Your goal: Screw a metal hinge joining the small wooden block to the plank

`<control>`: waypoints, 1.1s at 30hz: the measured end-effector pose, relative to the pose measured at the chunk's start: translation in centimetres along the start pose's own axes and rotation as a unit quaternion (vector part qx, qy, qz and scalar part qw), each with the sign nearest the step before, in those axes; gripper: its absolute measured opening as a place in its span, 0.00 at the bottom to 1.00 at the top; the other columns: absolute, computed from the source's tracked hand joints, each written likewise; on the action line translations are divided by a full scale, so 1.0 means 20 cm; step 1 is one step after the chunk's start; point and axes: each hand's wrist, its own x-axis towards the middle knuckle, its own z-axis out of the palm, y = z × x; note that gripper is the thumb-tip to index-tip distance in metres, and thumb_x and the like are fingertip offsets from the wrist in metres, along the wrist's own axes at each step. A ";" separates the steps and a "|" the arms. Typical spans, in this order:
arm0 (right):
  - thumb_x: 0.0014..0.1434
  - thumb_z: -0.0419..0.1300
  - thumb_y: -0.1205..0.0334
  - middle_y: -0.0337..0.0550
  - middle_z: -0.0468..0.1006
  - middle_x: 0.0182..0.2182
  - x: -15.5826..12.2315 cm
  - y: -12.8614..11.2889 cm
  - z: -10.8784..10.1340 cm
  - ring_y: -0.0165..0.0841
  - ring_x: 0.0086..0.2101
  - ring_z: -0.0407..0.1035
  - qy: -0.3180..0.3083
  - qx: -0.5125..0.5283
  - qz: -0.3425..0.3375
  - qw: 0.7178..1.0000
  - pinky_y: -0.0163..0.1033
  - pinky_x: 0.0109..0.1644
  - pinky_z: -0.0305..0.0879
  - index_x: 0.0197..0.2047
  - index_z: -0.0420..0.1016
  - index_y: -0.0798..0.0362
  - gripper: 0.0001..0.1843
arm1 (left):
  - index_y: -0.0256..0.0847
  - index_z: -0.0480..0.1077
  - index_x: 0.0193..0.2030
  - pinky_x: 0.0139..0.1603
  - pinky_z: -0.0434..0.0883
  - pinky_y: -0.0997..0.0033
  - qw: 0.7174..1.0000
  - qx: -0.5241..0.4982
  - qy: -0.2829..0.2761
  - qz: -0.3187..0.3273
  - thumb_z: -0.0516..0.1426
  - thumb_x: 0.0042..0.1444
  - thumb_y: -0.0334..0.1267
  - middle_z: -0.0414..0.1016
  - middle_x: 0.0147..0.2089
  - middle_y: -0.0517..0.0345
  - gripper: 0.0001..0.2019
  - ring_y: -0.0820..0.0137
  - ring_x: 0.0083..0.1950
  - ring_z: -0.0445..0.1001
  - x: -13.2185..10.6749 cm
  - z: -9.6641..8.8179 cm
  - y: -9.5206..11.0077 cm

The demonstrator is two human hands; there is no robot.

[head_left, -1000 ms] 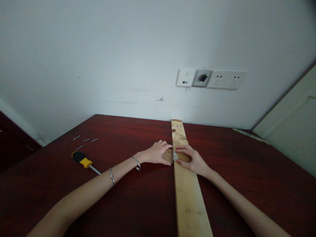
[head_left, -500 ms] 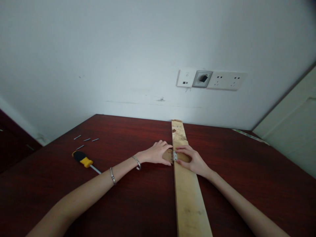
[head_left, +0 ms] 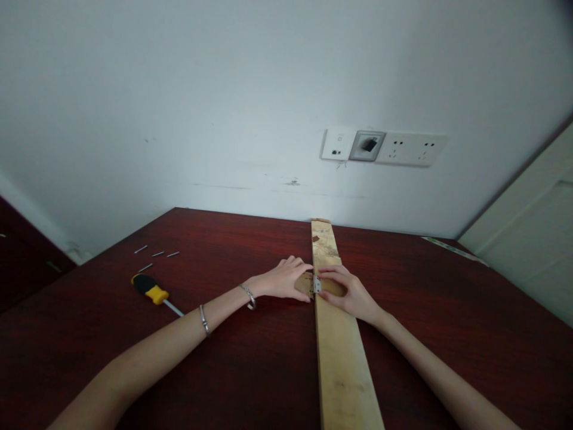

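A long pale wooden plank runs away from me across the dark red-brown table. On its left edge sits a small silver metal hinge. The thumb and index finger of my right hand pinch at the hinge from the right, over the plank. Just left of the plank, my left hand curves its thumb and index finger round a small tan, wood-like piece with dark spots near the hinge. The rest of that piece is hidden under the hand. Two silver bracelets circle my left forearm.
A yellow-and-black screwdriver lies on the table at the left. Behind it are several screws. The white wall with socket plates stands behind the table. A thin pale strip lies at the far right edge.
Both hands stay at the hinge with almost no visible movement. The view has shifted very slightly.
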 end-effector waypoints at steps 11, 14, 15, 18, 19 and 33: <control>0.51 0.65 0.59 0.47 0.76 0.48 0.00 0.00 0.00 0.41 0.49 0.70 -0.003 -0.001 -0.002 1.000 0.51 0.57 0.66 0.46 0.76 0.49 0.17 | 0.41 0.59 0.60 0.53 0.64 0.53 1.000 0.000 0.000 0.002 0.63 0.48 0.56 0.64 0.50 0.48 0.36 0.55 0.51 0.63 0.00 0.01 -0.01; 0.51 0.65 0.58 0.48 0.75 0.48 0.00 0.00 -0.01 0.41 0.50 0.70 -0.006 0.001 -0.003 1.000 0.50 0.57 0.66 0.47 0.76 0.49 0.18 | 0.39 0.59 0.60 0.53 0.64 0.53 1.000 0.001 -0.001 0.004 0.63 0.48 0.56 0.63 0.51 0.47 0.37 0.55 0.52 0.62 0.00 0.00 0.00; 0.51 0.65 0.58 0.48 0.75 0.48 0.00 0.00 -0.01 0.41 0.50 0.70 -0.006 0.002 -0.003 1.000 0.50 0.57 0.66 0.47 0.76 0.49 0.18 | 0.38 0.59 0.60 0.53 0.65 0.53 1.000 0.002 -0.003 0.005 0.63 0.48 0.56 0.63 0.51 0.46 0.37 0.54 0.52 0.62 0.00 0.00 0.00; 0.51 0.65 0.58 0.48 0.76 0.48 0.00 -0.01 -0.01 0.41 0.49 0.70 -0.005 0.004 0.000 1.000 0.51 0.57 0.66 0.47 0.75 0.49 0.18 | 0.38 0.57 0.62 0.53 0.64 0.53 1.000 0.003 -0.001 0.008 0.63 0.47 0.56 0.63 0.52 0.45 0.40 0.54 0.52 0.61 0.00 0.00 0.01; 0.51 0.66 0.58 0.48 0.76 0.48 0.00 -0.01 -0.01 0.41 0.49 0.70 -0.004 0.005 0.001 1.000 0.51 0.57 0.66 0.47 0.76 0.49 0.18 | 0.38 0.56 0.62 0.53 0.64 0.52 1.000 0.002 0.001 0.009 0.63 0.47 0.56 0.63 0.52 0.45 0.41 0.54 0.52 0.62 0.00 0.00 0.01; 0.55 0.61 0.51 0.46 0.77 0.39 0.01 0.10 -0.04 0.40 0.42 0.71 0.306 0.164 0.146 0.926 0.47 0.46 0.71 0.32 0.77 0.50 0.11 | 0.42 0.65 0.57 0.62 0.60 0.56 0.993 -0.016 0.118 0.002 0.57 0.59 0.43 0.63 0.56 0.49 0.20 0.61 0.59 0.58 -0.06 -0.33 0.01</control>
